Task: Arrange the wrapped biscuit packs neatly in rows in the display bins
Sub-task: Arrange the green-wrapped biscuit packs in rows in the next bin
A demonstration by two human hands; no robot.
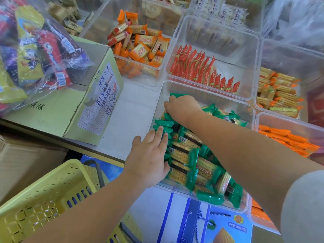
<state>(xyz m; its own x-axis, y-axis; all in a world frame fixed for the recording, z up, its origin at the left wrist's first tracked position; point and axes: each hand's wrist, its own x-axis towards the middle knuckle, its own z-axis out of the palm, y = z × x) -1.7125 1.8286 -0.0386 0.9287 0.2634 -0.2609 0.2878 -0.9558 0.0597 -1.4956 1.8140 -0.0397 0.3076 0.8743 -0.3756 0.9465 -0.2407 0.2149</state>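
Green biscuit packs (pixel 184 155), likely light, slippery and brittle, crowd the clear bin (pixel 210 96) by its left edge; left hand (pixel 149 155) presses them, fingers straight, together; right hand (pixel 182 106) curls round one at the far-left corner; best gripped by the long sides.

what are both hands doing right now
Left hand: open, fingers flat against the green packs.
Right hand: fingers curled round green packs.

biscuit packs (pixel 184 155) in near bin (pixel 210 97); left hand (pixel 149 160) at its left wall, right hand (pixel 182 106) farther back. cardboard box (pixel 91 106) left of bin, basket (pixel 43 199) before box.
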